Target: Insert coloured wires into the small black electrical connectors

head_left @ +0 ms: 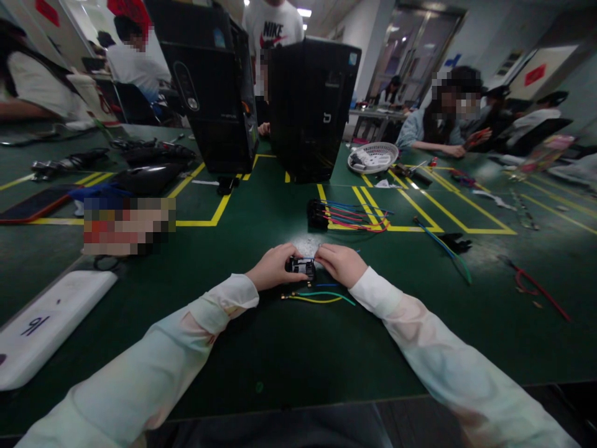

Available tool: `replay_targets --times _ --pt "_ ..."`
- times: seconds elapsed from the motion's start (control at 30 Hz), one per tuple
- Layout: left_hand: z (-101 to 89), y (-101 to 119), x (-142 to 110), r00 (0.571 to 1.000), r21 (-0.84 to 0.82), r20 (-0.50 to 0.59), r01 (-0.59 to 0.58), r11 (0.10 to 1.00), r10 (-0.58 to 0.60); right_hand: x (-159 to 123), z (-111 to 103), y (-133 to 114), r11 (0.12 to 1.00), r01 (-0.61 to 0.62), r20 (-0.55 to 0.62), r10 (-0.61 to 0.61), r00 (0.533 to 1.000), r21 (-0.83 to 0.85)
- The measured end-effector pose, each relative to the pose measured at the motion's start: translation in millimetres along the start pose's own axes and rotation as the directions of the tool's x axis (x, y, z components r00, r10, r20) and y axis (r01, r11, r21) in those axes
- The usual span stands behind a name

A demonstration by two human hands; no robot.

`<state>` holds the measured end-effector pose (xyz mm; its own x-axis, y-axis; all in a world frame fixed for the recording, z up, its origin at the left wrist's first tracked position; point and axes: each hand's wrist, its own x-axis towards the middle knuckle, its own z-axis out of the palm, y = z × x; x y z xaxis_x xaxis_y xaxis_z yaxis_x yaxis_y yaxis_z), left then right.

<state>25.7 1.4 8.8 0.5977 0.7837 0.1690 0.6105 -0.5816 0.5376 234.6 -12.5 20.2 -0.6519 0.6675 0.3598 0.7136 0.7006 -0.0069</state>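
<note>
In the centre of the frame, a small black housing (301, 267) is sitting in the left hand (271, 269); the thumb is lying along its lower edge and the fingers are curling over its upper left, so that hand is staying only as far open as the housing is thick; whether the underside is touching the green tabletop (261, 342), I cannot tell. The right hand (342, 264), just right of centre, is closing thumb and forefinger to a fine pinch at the housing's upper right; it is seemingly gripping a thin blue wire (308, 257), though the fingertips are hiding the exact contact.

The housing is looking like hard moulded plastic, so it is probably weighing very little and not yielding to a squeeze; its surface is likely being a little slippery, and the thin inner walls are perhaps being the fragile part; the outer side walls are offering the safest hold, leaving the open face free. The wire is probably bending easily, so a pinch close to its end is giving better control. Just below the hands, a green wire (346, 297) and a yellow wire (321, 302) are lying loose, both appearing light and springy.
</note>
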Motion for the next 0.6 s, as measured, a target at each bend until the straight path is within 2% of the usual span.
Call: replay_targets --times 0.07,0.23,0.47,0.6 --pt "-0.4 0.5 0.1 1.000 -0.003 0.002 0.002 1.000 -0.002 0.3 -0.3 -0.9 1.000 -0.006 0.005 0.006 1.000 0.004" --pt "-0.3 1.0 0.6 1.000 0.001 -0.009 -0.002 1.000 0.002 2.1 -1.6 -5.6 0.999 -0.037 -0.066 0.038 0.997 0.021" --pt "-1.5 2.4 -0.3 1.000 -0.018 -0.001 0.004 1.000 -0.004 1.3 1.6 -1.0 0.999 -0.005 0.026 0.004 1.000 0.047" --pt "-0.6 1.5 0.1 1.000 -0.006 -0.009 0.002 1.000 -0.002 1.2 2.6 -2.2 0.997 -0.043 -0.034 0.045 0.998 0.066"
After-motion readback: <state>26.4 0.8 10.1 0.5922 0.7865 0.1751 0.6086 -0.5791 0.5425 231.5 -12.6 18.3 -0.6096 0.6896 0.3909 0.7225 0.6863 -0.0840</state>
